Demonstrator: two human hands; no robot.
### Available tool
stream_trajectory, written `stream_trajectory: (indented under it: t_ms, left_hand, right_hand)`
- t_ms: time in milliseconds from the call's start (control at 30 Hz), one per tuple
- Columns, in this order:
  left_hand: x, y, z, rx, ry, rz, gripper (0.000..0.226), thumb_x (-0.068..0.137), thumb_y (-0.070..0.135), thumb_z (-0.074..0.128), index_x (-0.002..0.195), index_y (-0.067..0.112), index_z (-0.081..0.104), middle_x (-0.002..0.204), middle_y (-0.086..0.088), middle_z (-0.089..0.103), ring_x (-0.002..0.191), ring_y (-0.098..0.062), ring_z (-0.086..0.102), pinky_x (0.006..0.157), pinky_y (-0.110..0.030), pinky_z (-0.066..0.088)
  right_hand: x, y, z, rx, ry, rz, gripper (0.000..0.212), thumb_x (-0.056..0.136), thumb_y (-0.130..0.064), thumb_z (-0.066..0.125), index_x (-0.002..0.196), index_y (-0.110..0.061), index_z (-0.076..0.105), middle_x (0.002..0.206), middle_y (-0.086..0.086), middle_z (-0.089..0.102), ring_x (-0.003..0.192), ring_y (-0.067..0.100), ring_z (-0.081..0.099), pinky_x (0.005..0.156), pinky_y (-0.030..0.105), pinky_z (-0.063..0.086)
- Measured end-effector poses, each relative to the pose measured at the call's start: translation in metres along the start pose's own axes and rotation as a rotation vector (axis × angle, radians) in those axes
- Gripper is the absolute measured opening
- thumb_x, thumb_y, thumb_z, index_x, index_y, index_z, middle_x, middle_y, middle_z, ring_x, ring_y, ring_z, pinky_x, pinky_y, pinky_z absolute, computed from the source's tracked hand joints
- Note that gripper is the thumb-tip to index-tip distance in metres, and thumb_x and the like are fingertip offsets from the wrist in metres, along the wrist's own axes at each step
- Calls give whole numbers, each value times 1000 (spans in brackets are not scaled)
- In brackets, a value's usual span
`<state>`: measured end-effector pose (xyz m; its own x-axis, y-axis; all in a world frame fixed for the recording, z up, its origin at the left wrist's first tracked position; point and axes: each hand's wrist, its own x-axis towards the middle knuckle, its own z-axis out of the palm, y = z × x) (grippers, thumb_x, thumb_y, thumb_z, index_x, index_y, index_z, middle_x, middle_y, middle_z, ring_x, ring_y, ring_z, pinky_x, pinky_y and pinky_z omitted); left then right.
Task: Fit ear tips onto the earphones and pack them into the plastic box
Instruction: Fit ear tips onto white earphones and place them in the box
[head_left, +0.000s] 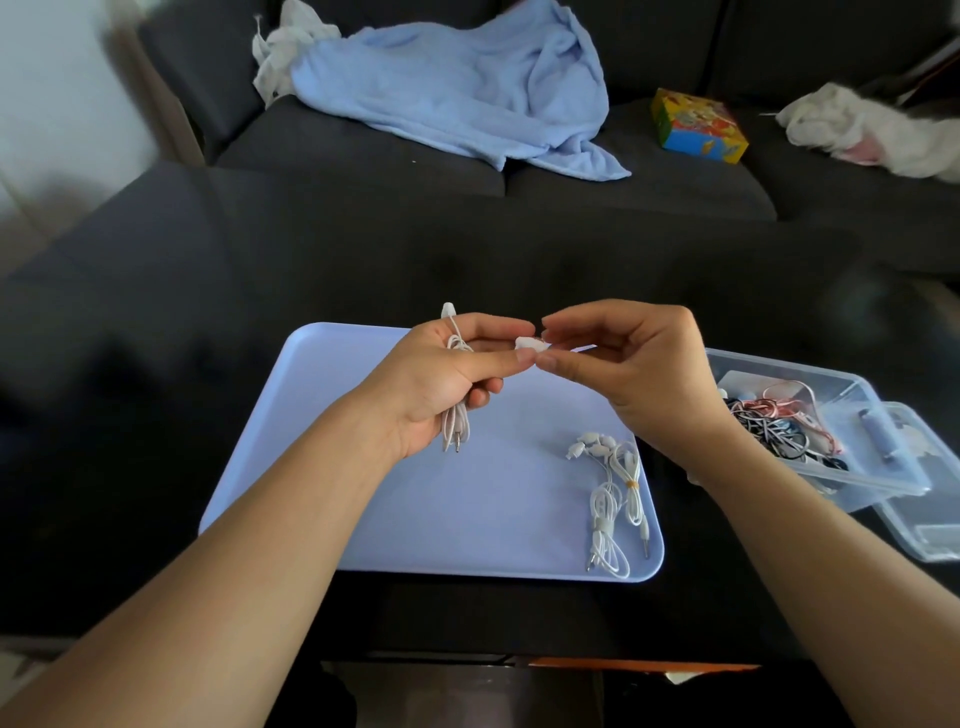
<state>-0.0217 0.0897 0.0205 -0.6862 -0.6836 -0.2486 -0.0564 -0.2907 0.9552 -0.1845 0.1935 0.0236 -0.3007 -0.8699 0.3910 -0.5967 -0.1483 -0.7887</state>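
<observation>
A person sits at a dark table with both bare arms reaching forward over a pale blue tray (363, 519). Their left hand (441, 384) is curled around a bunched white earphone cable (456, 431), whose plug end hangs below the palm, while its thumb and forefinger pinch a small white earbud (525, 343) held up above the tray. Meeting it fingertip to fingertip, the right hand (623, 364) pinches at the same earbud, seemingly pressing an ear tip on, though the tip itself is too small to make out. Further right, on the tray's near right corner, lie more white earphones (610, 488) in tied bundles. Beyond the tray's right edge stands a clear plastic box (857, 483) holding a tangle of black, white and red cables. The earphones look feather-light and limp, the tips likely soft and slippery, so a firm pinch on the hard bud itself seems the best hold.
</observation>
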Motion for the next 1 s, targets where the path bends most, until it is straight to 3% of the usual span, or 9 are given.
stream_trajectory:
  t_ms: [100,233,400,533,600,767,1000]
  left_hand:
    - [0,0,-1,19,18,-1,20,83,9,76,102,16,76,79,-2,71,57,-6,55,48,-16,44]
    - [-1,1,-1,23,14,14,20,84,13,76,104,16,77,76,1,69,59,-5,55,50,-16,45]
    - [-3,1,2,107,64,80,16,86,19,75,102,21,76,91,-3,76,64,-5,58,54,-18,46]
    - [-2,-1,2,190,105,125,17,85,25,76,102,23,75,91,1,76,66,-6,59,55,-19,46]
    - [-1,-1,2,181,110,133,16,87,24,75,103,23,75,94,0,76,67,-5,58,56,-19,46]
    - [-1,-3,5,209,111,149,16,84,21,78,100,19,76,71,8,70,62,-5,60,54,-17,46]
    - [-3,-5,7,381,128,249,14,83,25,79,96,21,77,72,10,71,60,-2,63,52,-14,45]
  right_hand:
    - [-1,-1,3,-20,-14,-6,26,79,-30,76,101,-16,77,92,-6,75,85,12,73,73,20,60]
    - [0,3,3,-25,-5,-8,11,88,-16,75,98,-16,77,90,-7,74,84,11,71,73,20,59]
    - [0,-1,3,118,2,92,7,90,-11,71,95,-13,76,84,-2,75,77,16,72,69,24,59]
    - [1,1,2,291,3,238,16,98,-9,60,106,-8,73,90,5,76,85,22,74,73,29,60]
    - [2,1,-1,327,-22,270,18,95,-6,64,112,-7,71,92,7,76,85,23,74,74,30,60]
    - [-1,1,0,233,-22,220,15,83,-7,75,98,-9,76,82,2,77,74,20,75,69,23,59]
    - [-3,1,0,321,-47,382,13,88,-13,70,96,-8,78,82,9,77,76,24,75,69,24,61]
